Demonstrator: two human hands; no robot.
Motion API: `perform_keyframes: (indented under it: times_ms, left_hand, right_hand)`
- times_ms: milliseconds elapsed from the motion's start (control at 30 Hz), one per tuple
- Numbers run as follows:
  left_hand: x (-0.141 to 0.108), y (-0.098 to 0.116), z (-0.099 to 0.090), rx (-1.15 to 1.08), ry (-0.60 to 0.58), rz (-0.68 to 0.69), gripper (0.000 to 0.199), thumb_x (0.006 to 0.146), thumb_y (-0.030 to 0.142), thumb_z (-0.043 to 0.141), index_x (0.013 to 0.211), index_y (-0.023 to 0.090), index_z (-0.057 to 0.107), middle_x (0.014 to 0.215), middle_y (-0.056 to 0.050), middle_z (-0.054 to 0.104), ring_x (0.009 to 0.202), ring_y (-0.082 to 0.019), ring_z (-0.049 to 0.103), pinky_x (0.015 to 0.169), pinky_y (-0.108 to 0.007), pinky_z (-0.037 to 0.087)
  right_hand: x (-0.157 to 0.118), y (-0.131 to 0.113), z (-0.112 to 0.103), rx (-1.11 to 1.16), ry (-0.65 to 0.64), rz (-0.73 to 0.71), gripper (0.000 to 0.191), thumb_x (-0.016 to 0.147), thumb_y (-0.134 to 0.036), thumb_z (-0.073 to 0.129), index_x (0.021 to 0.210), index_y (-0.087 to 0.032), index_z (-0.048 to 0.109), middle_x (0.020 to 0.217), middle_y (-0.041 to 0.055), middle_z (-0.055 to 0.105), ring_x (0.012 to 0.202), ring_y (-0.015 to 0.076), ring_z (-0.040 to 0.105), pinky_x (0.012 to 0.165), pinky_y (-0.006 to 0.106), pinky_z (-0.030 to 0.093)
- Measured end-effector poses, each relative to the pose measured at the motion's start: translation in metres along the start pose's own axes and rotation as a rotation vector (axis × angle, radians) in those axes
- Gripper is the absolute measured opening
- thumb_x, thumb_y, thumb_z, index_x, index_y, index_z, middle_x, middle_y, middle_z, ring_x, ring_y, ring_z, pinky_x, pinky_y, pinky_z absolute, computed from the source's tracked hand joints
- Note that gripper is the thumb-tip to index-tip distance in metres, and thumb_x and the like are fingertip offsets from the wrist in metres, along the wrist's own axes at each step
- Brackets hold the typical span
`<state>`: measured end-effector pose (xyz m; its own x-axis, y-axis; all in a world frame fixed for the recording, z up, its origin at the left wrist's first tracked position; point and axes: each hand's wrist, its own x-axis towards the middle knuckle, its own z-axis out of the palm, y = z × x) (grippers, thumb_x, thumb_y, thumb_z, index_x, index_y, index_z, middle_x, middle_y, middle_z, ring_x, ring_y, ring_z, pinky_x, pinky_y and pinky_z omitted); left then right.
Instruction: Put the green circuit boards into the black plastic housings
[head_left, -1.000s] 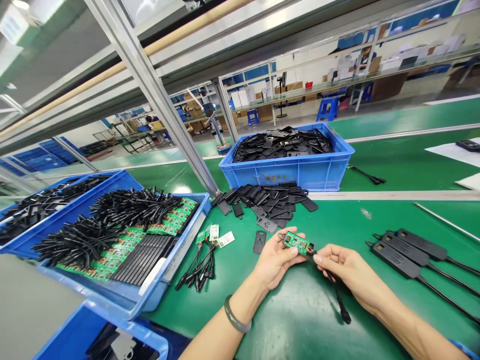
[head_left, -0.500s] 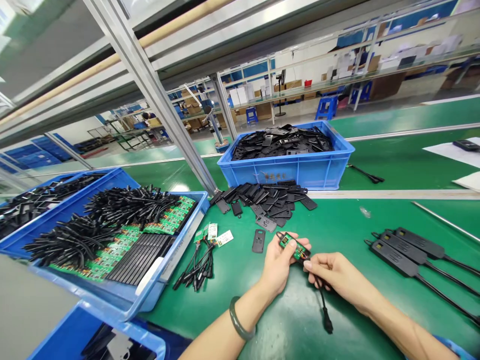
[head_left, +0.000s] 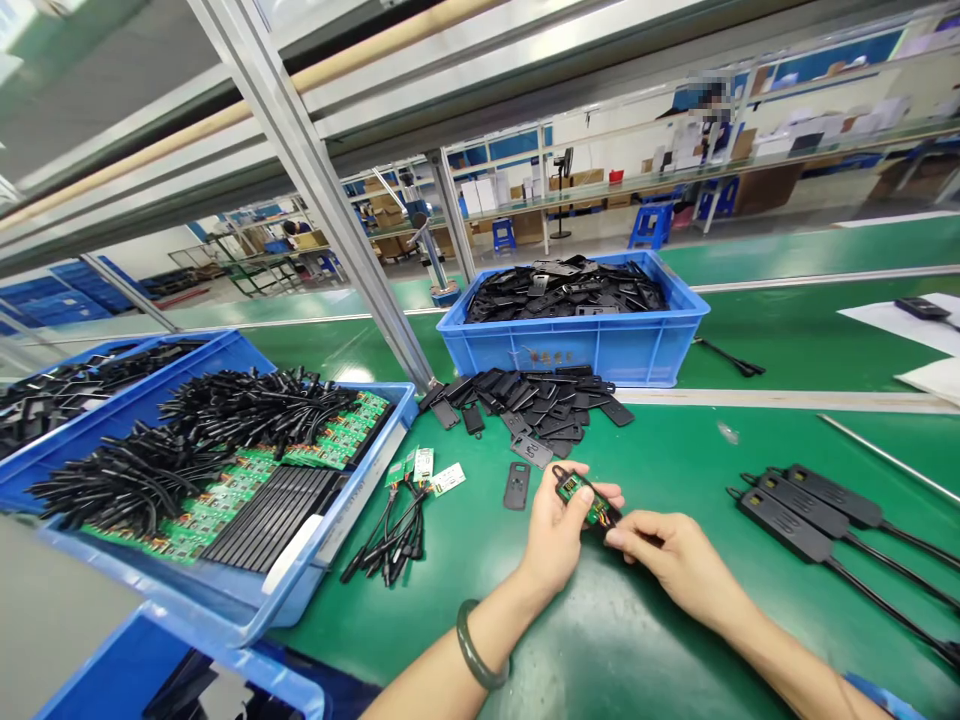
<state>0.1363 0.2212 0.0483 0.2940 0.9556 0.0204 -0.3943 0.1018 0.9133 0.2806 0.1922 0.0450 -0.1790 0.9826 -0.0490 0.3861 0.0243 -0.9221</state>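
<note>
My left hand (head_left: 559,525) is closed around a black plastic casing with a green circuit board (head_left: 587,503) in it, its thumb pressing on the board. A small yellowish display shows near the top of the board, and coloured wires at its lower end. There my right hand (head_left: 667,545) pinches the black cable where it meets the casing; the rest of the cable is hidden behind the hand. Just left of my left hand a single black cover (head_left: 517,486) lies flat on the green table. Beyond it spreads a pile of black covers (head_left: 525,405).
A blue bin (head_left: 570,350) full of black covers stands behind. On the left, a blue tray (head_left: 352,520) holds boards with cables. Several loose cabled boards (head_left: 405,520) lie beside it. Three assembled black units (head_left: 787,520) rest at right. A metal post (head_left: 330,200) rises behind the tray.
The cable that hung below my right hand is now out of sight behind it. My right hand has shifted slightly at the casing's lower end. My left hand keeps its hold.
</note>
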Motion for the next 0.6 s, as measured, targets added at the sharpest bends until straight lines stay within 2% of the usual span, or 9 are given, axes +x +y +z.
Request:
perform_keyframes:
  times_ms: [133,300,467,600]
  left_hand:
    - [0.0001,0.0018,0.0003,-0.07,0.01,-0.041,0.031,0.082,0.034,0.061,0.101,0.018,0.042,0.091,-0.009,0.07,0.083,-0.021,0.068,0.076,-0.034,0.051]
    - [-0.0024,0.0027,0.0031,-0.043,0.03,0.035,0.026,0.084,0.032,0.058,0.098,0.018,0.042,0.091,-0.008,0.07,0.084,-0.021,0.067,0.08,-0.036,0.05]
    - [-0.0049,0.0031,0.0044,0.087,0.046,0.104,0.021,0.086,0.029,0.054,0.1,0.018,0.042,0.092,-0.008,0.069,0.086,-0.019,0.066,0.082,-0.035,0.05]
    - [-0.0023,0.0067,0.0052,0.082,0.045,0.022,0.025,0.084,0.031,0.056,0.099,0.017,0.042,0.087,-0.007,0.069,0.075,-0.016,0.066,0.076,-0.032,0.051]
  right_hand:
    - [0.0014,0.0006,-0.002,-0.034,0.035,-0.023,0.038,0.08,-0.047,0.053,0.056,-0.018,0.055,0.057,-0.0014,0.051,0.059,0.0147,0.043,0.057,0.025,0.033]
    - [0.0035,0.003,-0.0018,-0.038,0.025,0.026,0.041,0.079,-0.052,0.052,0.056,-0.018,0.049,0.054,-0.0025,0.044,0.056,0.0136,0.038,0.053,0.025,0.029]
    - [0.0078,0.0066,0.0019,-0.095,0.055,0.054,0.043,0.078,-0.054,0.051,0.053,-0.019,0.045,0.05,-0.0033,0.042,0.051,0.012,0.035,0.05,0.025,0.026]
    - [0.0049,0.0038,0.0019,-0.189,0.033,-0.005,0.045,0.08,-0.053,0.052,0.051,-0.019,0.046,0.047,-0.0035,0.042,0.047,0.0111,0.034,0.047,0.025,0.024]
